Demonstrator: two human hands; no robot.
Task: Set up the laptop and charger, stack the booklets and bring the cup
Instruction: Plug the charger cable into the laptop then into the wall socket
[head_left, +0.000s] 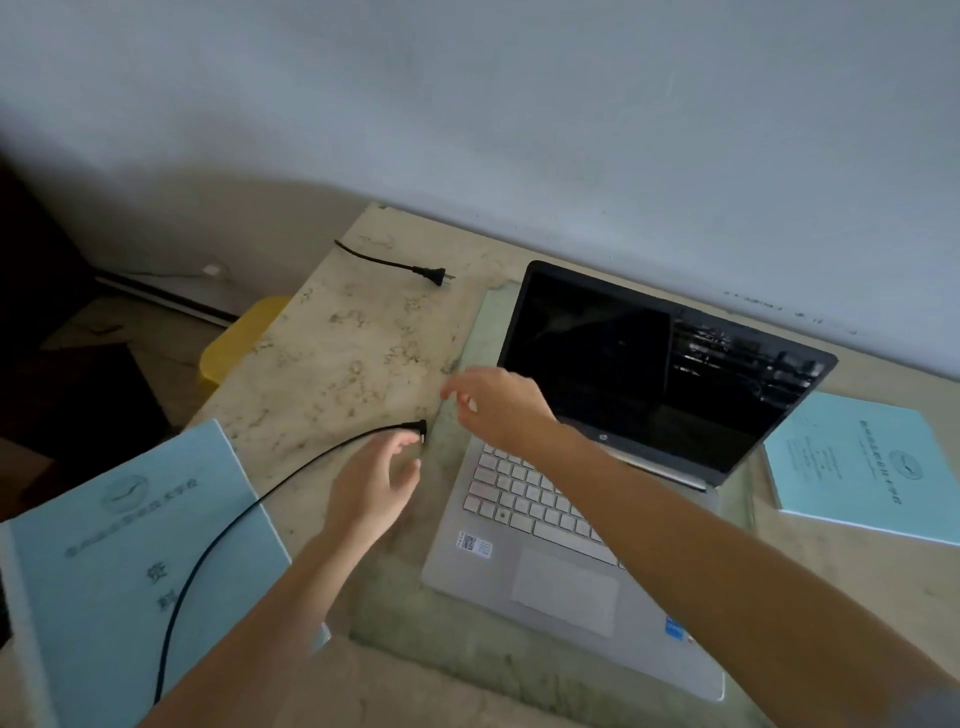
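Marble-patterned table (343, 353) stood against a pale grey wall (519, 104). At its centre an open silver laptop (566, 525) rested on a green mat (467, 353), screen dark. The charger cable (218, 545) ran from 7 o'clock across the near-left blue booklet (130, 571) up to its angled black connector (415, 427), which lay just off the laptop's left edge at about 9 o'clock from the keyboard. The left hand (374, 488) was open with fingers loosely curled just beneath that connector; whether it touched the connector could not be determined. The right hand (498, 400) hovered open above the laptop's left hinge corner, fingers spread, gripping nothing. A wall plug (431, 274) on a short black lead lay at 11 o'clock, well apart. A second blue booklet (857, 467) lay at 3 o'clock beside the laptop. A yellow object (234, 338) showed beyond the table's left edge.
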